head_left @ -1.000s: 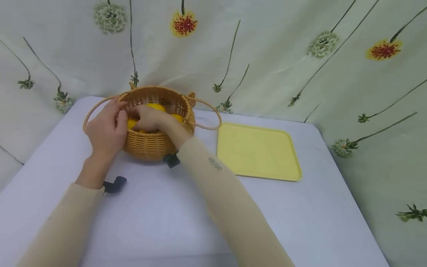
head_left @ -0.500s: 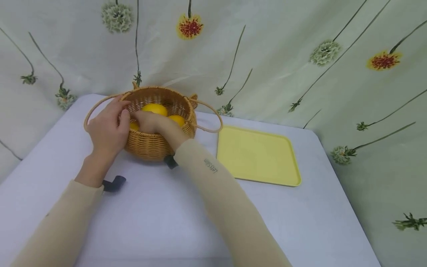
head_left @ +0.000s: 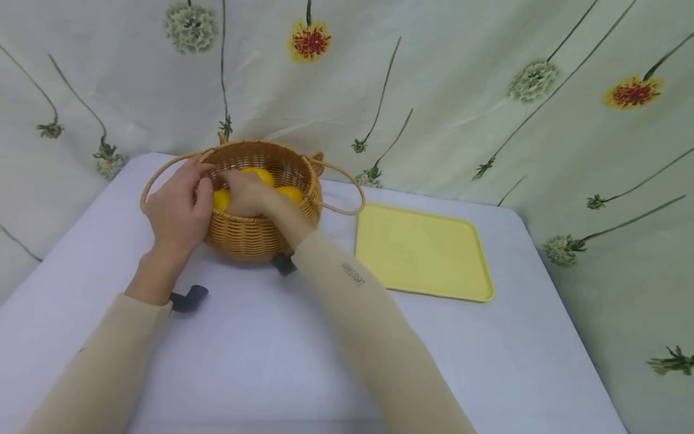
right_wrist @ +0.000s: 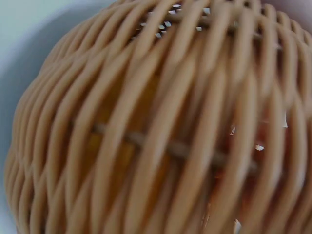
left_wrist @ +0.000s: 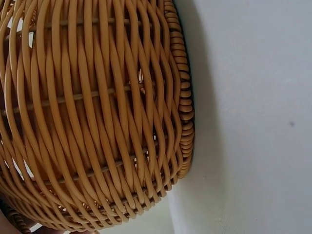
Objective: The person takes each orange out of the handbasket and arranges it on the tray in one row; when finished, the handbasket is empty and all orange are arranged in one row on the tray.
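Note:
A round wicker basket with two loop handles stands at the back left of the table. Inside it are rounded yellow fruits: one at the left, a fruit at the back and another fruit at the right. My left hand grips the basket's left rim, thumb on the near side. My right hand reaches down over the front rim among the fruits; its fingertips are hidden, so I cannot tell what they hold. Basket weave fills much of the left wrist view. Through the weave in the right wrist view, yellow shows.
A flat yellow tray lies right of the basket, close to its right handle. Dark wrist-camera mounts stick out at both wrists. A flower-printed cloth hangs behind the white-covered table.
Inside the basket my right hand has shifted slightly, covering more of the back fruit and baring more of the left one than half a second ago. My left hand keeps its grip on the rim.

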Motion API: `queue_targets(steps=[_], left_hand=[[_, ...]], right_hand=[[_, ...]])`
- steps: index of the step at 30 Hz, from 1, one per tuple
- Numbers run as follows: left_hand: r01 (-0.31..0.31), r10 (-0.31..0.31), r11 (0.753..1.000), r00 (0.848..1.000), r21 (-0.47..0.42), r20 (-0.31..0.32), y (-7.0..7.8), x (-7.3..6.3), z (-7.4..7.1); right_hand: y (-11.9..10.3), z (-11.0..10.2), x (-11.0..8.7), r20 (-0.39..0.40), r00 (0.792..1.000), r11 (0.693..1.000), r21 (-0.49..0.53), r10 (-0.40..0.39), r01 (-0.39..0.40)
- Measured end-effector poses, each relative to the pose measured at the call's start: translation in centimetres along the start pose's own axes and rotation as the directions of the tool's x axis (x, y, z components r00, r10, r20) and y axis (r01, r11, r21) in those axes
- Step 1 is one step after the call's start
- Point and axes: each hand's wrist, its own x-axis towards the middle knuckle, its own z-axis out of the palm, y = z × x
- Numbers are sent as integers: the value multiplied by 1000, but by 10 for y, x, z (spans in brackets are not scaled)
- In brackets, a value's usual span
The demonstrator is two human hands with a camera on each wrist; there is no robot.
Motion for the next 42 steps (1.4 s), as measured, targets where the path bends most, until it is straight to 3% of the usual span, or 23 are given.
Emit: queue_targets(steps=[4, 8, 12, 15, 23, 30, 38, 42], left_hand=[[-9, 9, 1000, 1000, 1, 5, 1, 0, 3], [-4, 4, 1000, 1000, -3, 13, 3, 1, 5], [4, -4, 1000, 1000, -12, 25, 5, 0, 9], [7, -7, 1000, 999, -14, 36, 6, -1, 13], [9, -9, 1000, 999, -10, 38, 7, -5, 12], [-35, 35, 999, 999, 2, -2, 7, -4, 10], [-22, 23, 1000, 1000, 3, -21, 5, -2, 6], [-23, 23, 1000, 999, 10, -23, 2, 0, 1]], right_hand=[[8, -3, -9, -109, 994, 1000, 16, 18, -17], [13, -7, -22, -187, 977, 986, 149, 101, -73], [21, -11, -40, -262, 941, 945, 300, 214, -132], [30, -14, -56, -317, 912, 912, 391, 259, -123], [48, -11, -101, -441, 862, 828, 558, 248, 47], [56, -9, -127, -544, 817, 765, 604, 192, 223], [75, -13, -153, -549, 824, 621, 697, 141, 358], [86, -13, -162, -565, 813, 607, 699, 143, 379]])
